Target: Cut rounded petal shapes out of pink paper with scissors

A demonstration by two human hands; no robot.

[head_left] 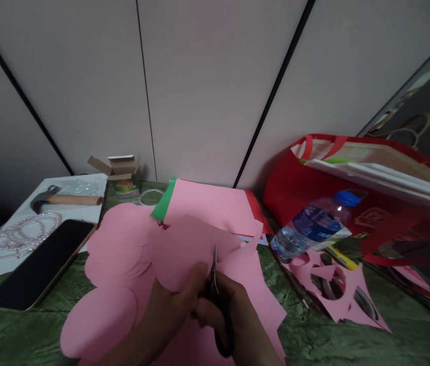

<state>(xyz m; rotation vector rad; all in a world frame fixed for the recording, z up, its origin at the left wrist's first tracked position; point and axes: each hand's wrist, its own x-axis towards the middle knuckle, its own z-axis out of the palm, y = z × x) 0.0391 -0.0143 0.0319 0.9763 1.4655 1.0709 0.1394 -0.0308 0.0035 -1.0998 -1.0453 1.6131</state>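
My left hand point(174, 302) pinches the lower edge of a pink paper sheet point(184, 249), which has a rounded outline on its left side. In my right hand point(233, 310) is a pair of scissors point(222, 320) with black handles, its blades pointing up and away from me at the sheet. A narrow curled strip of pink paper point(255, 236) stands off the sheet's right side. Under and beside my hands lie several rounded pink paper cutouts point(102, 317) and larger pink paper. Behind, a stack of pink sheets point(210, 203) overlaps green and red paper.
To the left are a phone point(43, 264), a hammer point(69, 199), strings of beads point(24, 234) and an opened small box point(125, 180). At right stand a tilted water bottle point(310, 226) and a red bag point(291, 178). Pink paper scraps point(337, 290) lie near a yellow tool point(342, 258).
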